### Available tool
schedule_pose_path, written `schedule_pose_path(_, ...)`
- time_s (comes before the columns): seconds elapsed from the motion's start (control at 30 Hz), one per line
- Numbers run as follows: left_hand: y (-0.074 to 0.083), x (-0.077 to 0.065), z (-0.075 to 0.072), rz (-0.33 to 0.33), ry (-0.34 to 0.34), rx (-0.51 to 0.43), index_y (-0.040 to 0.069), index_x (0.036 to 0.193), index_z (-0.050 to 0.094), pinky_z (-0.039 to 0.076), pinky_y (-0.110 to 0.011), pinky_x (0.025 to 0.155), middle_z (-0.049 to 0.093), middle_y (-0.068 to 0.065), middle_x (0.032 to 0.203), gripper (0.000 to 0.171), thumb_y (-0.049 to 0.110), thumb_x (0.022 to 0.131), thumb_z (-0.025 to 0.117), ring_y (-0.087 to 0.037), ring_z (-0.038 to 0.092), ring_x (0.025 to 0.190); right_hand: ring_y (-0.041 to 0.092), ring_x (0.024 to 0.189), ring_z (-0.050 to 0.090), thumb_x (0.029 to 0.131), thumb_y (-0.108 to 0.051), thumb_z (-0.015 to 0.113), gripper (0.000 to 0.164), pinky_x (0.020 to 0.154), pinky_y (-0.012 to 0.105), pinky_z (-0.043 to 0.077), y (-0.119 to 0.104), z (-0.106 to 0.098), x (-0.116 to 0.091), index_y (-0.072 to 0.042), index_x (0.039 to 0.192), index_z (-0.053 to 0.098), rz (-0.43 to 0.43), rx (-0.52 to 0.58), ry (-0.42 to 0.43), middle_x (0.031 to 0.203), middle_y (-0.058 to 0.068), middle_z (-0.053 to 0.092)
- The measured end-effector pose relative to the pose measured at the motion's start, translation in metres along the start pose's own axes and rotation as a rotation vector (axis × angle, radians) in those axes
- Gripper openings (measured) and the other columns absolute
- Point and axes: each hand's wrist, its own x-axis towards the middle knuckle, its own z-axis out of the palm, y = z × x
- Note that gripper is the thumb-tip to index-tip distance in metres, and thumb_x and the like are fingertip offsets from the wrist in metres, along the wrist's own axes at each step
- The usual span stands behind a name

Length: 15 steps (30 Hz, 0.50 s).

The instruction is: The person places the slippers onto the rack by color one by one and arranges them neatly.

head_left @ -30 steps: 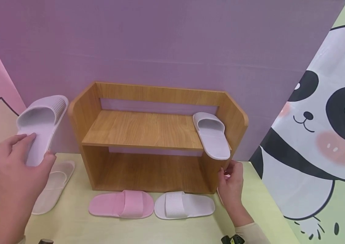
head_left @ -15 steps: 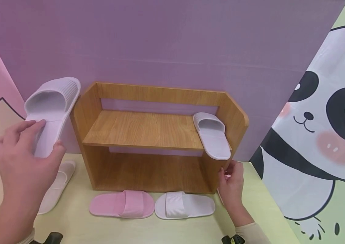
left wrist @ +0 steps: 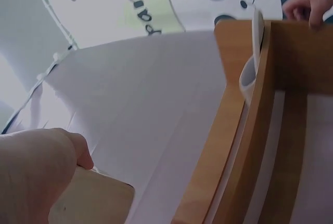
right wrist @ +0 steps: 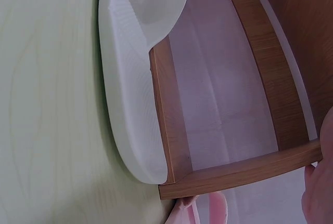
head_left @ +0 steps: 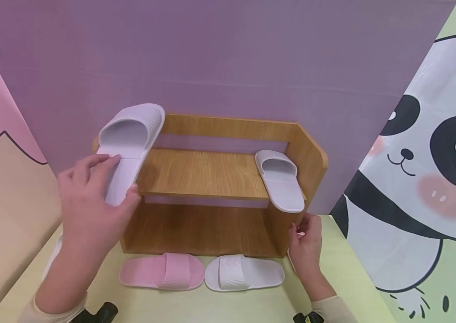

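My left hand [head_left: 92, 193] grips the heel end of a white slipper [head_left: 132, 134], fingers on the footbed and thumb at the side edge. The slipper is raised toe-up and overlaps the left part of a two-tier wooden shoe rack [head_left: 207, 172]. In the left wrist view, the beige sole [left wrist: 99, 198] of the slipper shows below the hand. At the rack's right side, my right hand [head_left: 308, 244] pinches the front edge of the side panel. Another white slipper [head_left: 284, 184] lies on the upper shelf against that panel, heel sticking out past the shelf edge.
In front of the rack, a pink slipper [head_left: 143, 271] and a white slipper [head_left: 266, 272] lie end to end on the pale table [head_left: 195, 309]. Part of one more white slipper [head_left: 53, 255] shows behind my left forearm. Something pink [right wrist: 221, 208] shows beyond the rack's side panel.
My left hand has carried the white slipper up and to the right, from beside the rack to over its left part. My right hand stays on the side panel.
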Motion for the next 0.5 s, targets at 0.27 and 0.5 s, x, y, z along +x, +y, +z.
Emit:
schedule_pose_path(0.27,0.026,-0.010,0.049,0.058,-0.098,-0.074,0.002,0.134,0.074,0.038,-0.062,0.098,0.064,-0.022,0.138,0.056,0.031,0.086,0.075,-0.054,0.048,0.125,0.012,0.088,0.056,0.097,0.014,0.065,0.029,0.069,0.013,0.046,-0.003,-0.001,0.001,0.007,0.123,0.055,0.006,-0.006,0.003,0.104,0.015,0.058)
schedule_pose_path(0.5,0.041,-0.022,0.086,-0.030,-0.208,-0.103,0.006,0.136,0.074,0.038,-0.061,0.103,0.062,-0.015,0.143,0.057,0.032,0.086,0.080,-0.046,0.046,0.126,0.012,0.089,0.056,0.098,0.013,0.065,0.029,0.070,0.012,0.046,-0.002,-0.002,0.000,0.007,0.124,0.054,0.006,-0.016,-0.008,0.104,0.014,0.059)
